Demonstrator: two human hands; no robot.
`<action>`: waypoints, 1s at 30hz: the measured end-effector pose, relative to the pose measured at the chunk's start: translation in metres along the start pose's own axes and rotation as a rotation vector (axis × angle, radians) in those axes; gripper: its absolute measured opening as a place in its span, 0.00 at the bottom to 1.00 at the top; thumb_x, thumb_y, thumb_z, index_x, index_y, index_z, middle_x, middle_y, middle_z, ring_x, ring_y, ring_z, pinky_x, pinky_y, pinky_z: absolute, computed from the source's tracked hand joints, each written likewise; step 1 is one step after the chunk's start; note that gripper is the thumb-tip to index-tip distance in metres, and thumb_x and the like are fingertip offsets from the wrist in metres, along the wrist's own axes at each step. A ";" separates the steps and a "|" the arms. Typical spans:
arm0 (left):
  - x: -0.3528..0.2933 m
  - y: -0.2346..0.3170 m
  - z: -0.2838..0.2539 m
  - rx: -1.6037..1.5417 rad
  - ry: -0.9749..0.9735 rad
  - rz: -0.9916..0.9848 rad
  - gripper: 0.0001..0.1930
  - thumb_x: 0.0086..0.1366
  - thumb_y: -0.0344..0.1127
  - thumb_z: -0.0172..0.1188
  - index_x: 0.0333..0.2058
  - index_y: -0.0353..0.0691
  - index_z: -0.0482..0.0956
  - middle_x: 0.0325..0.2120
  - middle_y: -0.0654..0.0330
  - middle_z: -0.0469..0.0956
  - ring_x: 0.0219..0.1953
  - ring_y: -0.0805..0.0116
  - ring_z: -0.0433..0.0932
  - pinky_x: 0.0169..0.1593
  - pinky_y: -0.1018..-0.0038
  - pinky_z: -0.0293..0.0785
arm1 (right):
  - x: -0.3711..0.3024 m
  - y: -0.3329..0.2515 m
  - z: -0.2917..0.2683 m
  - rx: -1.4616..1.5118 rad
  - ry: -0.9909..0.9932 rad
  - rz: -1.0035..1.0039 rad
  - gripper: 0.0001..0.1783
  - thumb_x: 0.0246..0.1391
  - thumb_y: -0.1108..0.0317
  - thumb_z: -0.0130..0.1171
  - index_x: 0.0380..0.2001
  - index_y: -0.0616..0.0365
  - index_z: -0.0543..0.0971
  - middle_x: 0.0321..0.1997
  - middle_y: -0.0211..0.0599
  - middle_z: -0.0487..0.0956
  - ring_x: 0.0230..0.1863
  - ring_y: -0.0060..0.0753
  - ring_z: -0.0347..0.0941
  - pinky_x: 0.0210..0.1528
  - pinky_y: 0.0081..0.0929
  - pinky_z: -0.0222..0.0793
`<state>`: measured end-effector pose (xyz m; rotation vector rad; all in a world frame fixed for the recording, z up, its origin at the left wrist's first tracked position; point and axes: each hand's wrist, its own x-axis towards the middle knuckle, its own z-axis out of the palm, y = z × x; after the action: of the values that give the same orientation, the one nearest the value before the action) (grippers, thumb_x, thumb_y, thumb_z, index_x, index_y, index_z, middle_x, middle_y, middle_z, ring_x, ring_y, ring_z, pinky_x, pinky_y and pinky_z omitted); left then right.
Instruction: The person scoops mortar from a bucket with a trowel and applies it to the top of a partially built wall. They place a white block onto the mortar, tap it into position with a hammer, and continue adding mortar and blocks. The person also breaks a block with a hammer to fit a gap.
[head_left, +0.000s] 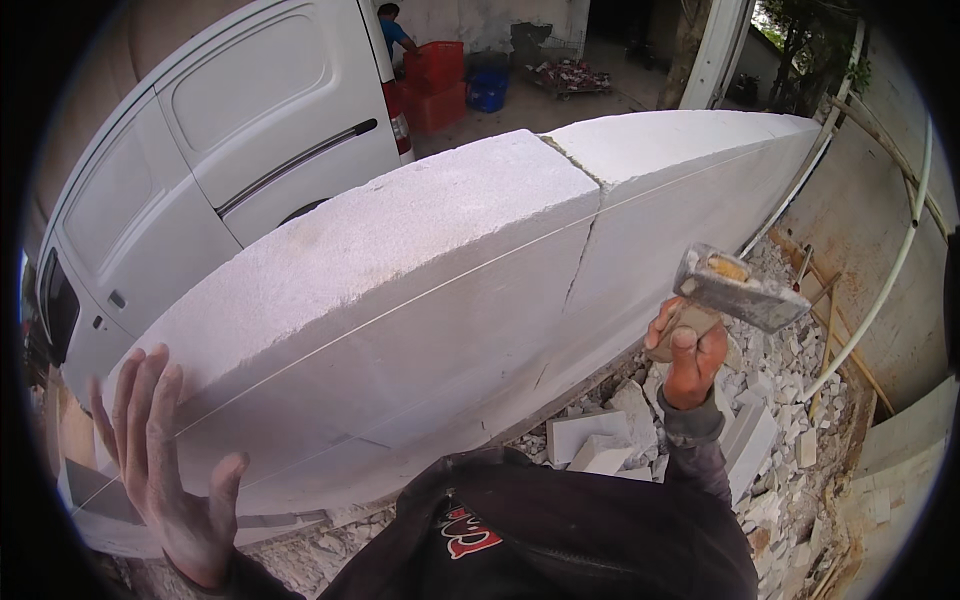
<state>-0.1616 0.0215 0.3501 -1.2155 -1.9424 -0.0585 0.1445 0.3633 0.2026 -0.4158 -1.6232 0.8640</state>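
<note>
A low wall of white blocks [400, 235] curves across the view, with a vertical joint [585, 220] between two top blocks. A thin white string [400, 314] runs along its near face. My left hand [165, 450] is raised at the wall's left end, fingers spread and holding nothing; whether the fingertips touch the block I cannot tell. My right hand [697, 355] is wrapped round the handle of a hammer, held up on the near side of the wall at the right. The hammer's grey metal head [745, 285] is on top, with yellowish wood showing in it.
Broken block pieces [600, 440] and rubble [775, 400] cover the ground at the right. A white van [220, 110] stands behind the wall. Far back, a person in blue [395, 30] is beside red crates [435, 85]. A pale hose [890, 290] hangs along the right wall.
</note>
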 end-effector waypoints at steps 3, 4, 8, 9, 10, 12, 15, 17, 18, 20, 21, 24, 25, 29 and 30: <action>0.028 0.025 -0.003 -0.262 -0.113 -0.049 0.25 0.48 0.29 0.71 0.49 0.42 0.81 0.48 0.56 0.81 0.52 0.55 0.79 0.74 0.40 0.47 | 0.087 -0.070 -0.031 -0.265 -0.204 -0.055 0.28 0.66 0.51 0.58 0.52 0.68 0.73 0.27 0.30 0.74 0.24 0.19 0.67 0.28 0.20 0.65; 0.033 0.027 -0.002 -0.296 -0.057 -0.053 0.26 0.45 0.27 0.70 0.48 0.42 0.81 0.47 0.55 0.81 0.52 0.55 0.79 0.74 0.41 0.48 | 0.112 -0.084 -0.029 -0.342 -0.221 -0.149 0.28 0.65 0.51 0.59 0.55 0.66 0.73 0.27 0.28 0.73 0.24 0.17 0.66 0.26 0.19 0.64; 0.031 0.025 0.007 -0.325 0.029 -0.057 0.21 0.47 0.23 0.65 0.44 0.36 0.81 0.43 0.53 0.81 0.49 0.55 0.79 0.74 0.45 0.48 | 0.189 -0.110 -0.004 -0.581 -0.395 -0.453 0.27 0.65 0.56 0.60 0.62 0.58 0.75 0.27 0.29 0.75 0.23 0.16 0.66 0.23 0.19 0.65; 0.028 0.025 0.010 -0.312 0.046 -0.058 0.22 0.46 0.21 0.66 0.44 0.38 0.81 0.43 0.54 0.81 0.49 0.56 0.80 0.74 0.45 0.48 | 0.190 -0.111 0.004 -0.639 -0.379 -0.452 0.26 0.64 0.56 0.60 0.61 0.58 0.76 0.31 0.34 0.77 0.26 0.22 0.69 0.27 0.21 0.68; 0.025 0.024 0.013 -0.304 0.059 -0.056 0.23 0.45 0.20 0.66 0.44 0.40 0.82 0.43 0.55 0.82 0.49 0.58 0.80 0.75 0.45 0.48 | 0.194 -0.112 0.011 -0.674 -0.445 -0.428 0.26 0.63 0.57 0.61 0.60 0.58 0.77 0.34 0.40 0.79 0.28 0.27 0.72 0.31 0.24 0.71; 0.021 0.024 0.019 -0.310 0.094 -0.057 0.22 0.46 0.20 0.66 0.43 0.40 0.82 0.42 0.55 0.82 0.49 0.59 0.80 0.75 0.46 0.47 | 0.192 -0.112 0.023 -0.712 -0.458 -0.340 0.25 0.60 0.58 0.62 0.57 0.61 0.79 0.47 0.55 0.83 0.39 0.45 0.82 0.48 0.32 0.78; 0.017 0.024 0.025 -0.312 0.122 -0.079 0.20 0.48 0.20 0.68 0.43 0.41 0.83 0.42 0.56 0.82 0.49 0.61 0.80 0.75 0.48 0.47 | 0.187 -0.120 0.030 -0.910 -0.586 -0.292 0.25 0.59 0.60 0.64 0.56 0.59 0.80 0.48 0.54 0.83 0.40 0.48 0.82 0.48 0.34 0.78; 0.018 0.023 0.028 -0.313 0.131 -0.083 0.19 0.49 0.21 0.68 0.42 0.42 0.83 0.42 0.57 0.82 0.49 0.61 0.80 0.75 0.48 0.47 | 0.182 -0.125 0.032 -0.977 -0.551 -0.178 0.23 0.58 0.61 0.65 0.55 0.57 0.81 0.49 0.53 0.83 0.41 0.48 0.82 0.47 0.34 0.79; 0.018 0.021 0.029 -0.318 0.134 -0.078 0.19 0.50 0.21 0.68 0.42 0.42 0.83 0.42 0.57 0.83 0.49 0.62 0.80 0.75 0.48 0.48 | 0.182 -0.126 0.034 -0.952 -0.511 -0.218 0.22 0.58 0.61 0.65 0.55 0.56 0.82 0.49 0.53 0.83 0.40 0.47 0.82 0.47 0.34 0.79; 0.020 0.019 0.029 -0.326 0.130 -0.063 0.18 0.51 0.21 0.68 0.42 0.42 0.83 0.43 0.58 0.83 0.49 0.62 0.80 0.75 0.48 0.48 | 0.177 -0.127 0.038 -0.916 -0.472 -0.234 0.22 0.58 0.62 0.66 0.54 0.55 0.82 0.49 0.53 0.83 0.40 0.47 0.83 0.47 0.34 0.79; 0.021 0.019 0.029 -0.321 0.125 -0.059 0.18 0.51 0.21 0.68 0.43 0.42 0.83 0.43 0.58 0.83 0.49 0.62 0.80 0.75 0.48 0.48 | 0.174 -0.128 0.038 -1.063 -0.573 -0.235 0.21 0.57 0.63 0.66 0.54 0.56 0.83 0.50 0.53 0.83 0.40 0.47 0.82 0.46 0.33 0.79; 0.021 0.016 0.027 -0.322 0.115 -0.051 0.17 0.53 0.22 0.68 0.43 0.42 0.84 0.43 0.57 0.83 0.49 0.61 0.80 0.75 0.48 0.48 | 0.171 -0.129 0.041 -1.048 -0.449 -0.251 0.21 0.58 0.63 0.65 0.54 0.56 0.82 0.49 0.53 0.83 0.40 0.47 0.83 0.46 0.35 0.79; 0.022 0.016 0.027 -0.328 0.126 -0.022 0.17 0.53 0.22 0.68 0.43 0.41 0.84 0.43 0.57 0.83 0.49 0.61 0.80 0.75 0.49 0.48 | 0.170 -0.129 0.042 -1.007 -0.401 -0.267 0.21 0.59 0.63 0.64 0.54 0.56 0.82 0.48 0.51 0.84 0.40 0.46 0.83 0.46 0.34 0.79; 0.023 0.015 0.026 -0.320 0.112 -0.032 0.16 0.54 0.23 0.68 0.43 0.41 0.84 0.43 0.58 0.83 0.49 0.61 0.80 0.75 0.50 0.48 | 0.167 -0.126 0.044 -1.121 -0.505 -0.306 0.21 0.59 0.63 0.64 0.54 0.56 0.82 0.47 0.52 0.84 0.36 0.45 0.83 0.44 0.31 0.80; 0.022 0.015 0.026 -0.328 0.107 -0.033 0.16 0.54 0.23 0.68 0.43 0.41 0.85 0.43 0.58 0.83 0.49 0.61 0.80 0.75 0.50 0.48 | 0.166 -0.125 0.045 -1.117 -0.404 -0.315 0.21 0.59 0.62 0.64 0.55 0.56 0.82 0.47 0.51 0.85 0.36 0.45 0.83 0.44 0.31 0.80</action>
<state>-0.1703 0.0568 0.3425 -1.3596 -1.9080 -0.4652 0.0842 0.3808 0.4058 -0.7406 -2.3808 -0.3041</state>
